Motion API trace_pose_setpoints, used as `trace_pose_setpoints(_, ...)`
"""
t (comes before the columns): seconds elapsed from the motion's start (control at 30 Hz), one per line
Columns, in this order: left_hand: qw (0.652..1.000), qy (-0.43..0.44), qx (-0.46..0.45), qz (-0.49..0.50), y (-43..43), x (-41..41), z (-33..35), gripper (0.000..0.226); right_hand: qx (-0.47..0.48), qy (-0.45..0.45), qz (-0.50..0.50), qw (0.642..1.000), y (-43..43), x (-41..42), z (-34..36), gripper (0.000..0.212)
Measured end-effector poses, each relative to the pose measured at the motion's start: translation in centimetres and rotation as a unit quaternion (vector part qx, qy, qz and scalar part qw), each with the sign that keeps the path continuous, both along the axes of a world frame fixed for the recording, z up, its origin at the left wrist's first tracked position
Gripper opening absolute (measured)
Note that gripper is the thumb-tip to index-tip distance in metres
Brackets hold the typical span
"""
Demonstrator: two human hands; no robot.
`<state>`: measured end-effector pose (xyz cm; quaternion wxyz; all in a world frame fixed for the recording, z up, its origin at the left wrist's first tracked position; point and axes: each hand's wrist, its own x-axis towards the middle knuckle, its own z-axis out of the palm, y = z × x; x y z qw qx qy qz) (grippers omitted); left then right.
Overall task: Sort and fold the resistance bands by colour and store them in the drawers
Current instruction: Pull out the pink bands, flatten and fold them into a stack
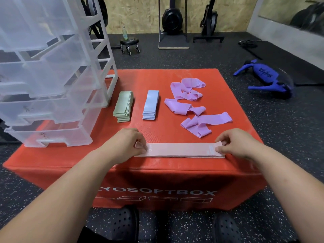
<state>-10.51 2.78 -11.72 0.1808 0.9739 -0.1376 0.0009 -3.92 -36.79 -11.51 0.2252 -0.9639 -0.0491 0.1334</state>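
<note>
Pinching opposite ends of the pink band, left hand and right hand hold it flat along the near edge of the red worktop; green stack and blue stack lie beyond.

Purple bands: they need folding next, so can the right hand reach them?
Probably yes: the purple bands lie loose just beyond the right hand with bare red box between, though that hand first has to release the pink band it pinches.

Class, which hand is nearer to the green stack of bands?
Left. The left hand, pinching the pink band, is just in front of the green stack; the right hand is far to its right.
</note>
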Motion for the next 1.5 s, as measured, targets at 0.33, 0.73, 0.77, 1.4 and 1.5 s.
trace_pose_setpoints(0.33,0.999,0.015,0.04,0.02,-0.8,0.0,0.3,0.013,0.062,0.012,-0.015,0.998,0.8,-0.6,1.3,0.023)
trace_pose_setpoints(0.73,0.961,0.091,-0.261,-0.018,-11.3,0.8,1.5,0.027,0.376,0.124,-0.088,0.914,1.8,-1.4,3.7,0.033)
trace_pose_setpoints(0.77,0.944,0.125,-0.305,-0.011,-12.3,0.9,1.5,0.028,0.385,0.124,-0.087,0.91,2.1,-1.5,3.7,0.034)
trace_pose_setpoints(1.4,0.878,0.171,-0.426,0.133,-13.0,2.4,2.5,0.042,0.257,-0.004,0.136,0.957,4.7,-2.4,3.1,0.078)
trace_pose_setpoints(1.5,0.853,0.182,-0.47,0.137,-11.3,2.3,3.8,0.04,0.251,0.003,0.175,0.952,6.9,-2.6,1.5,0.096)
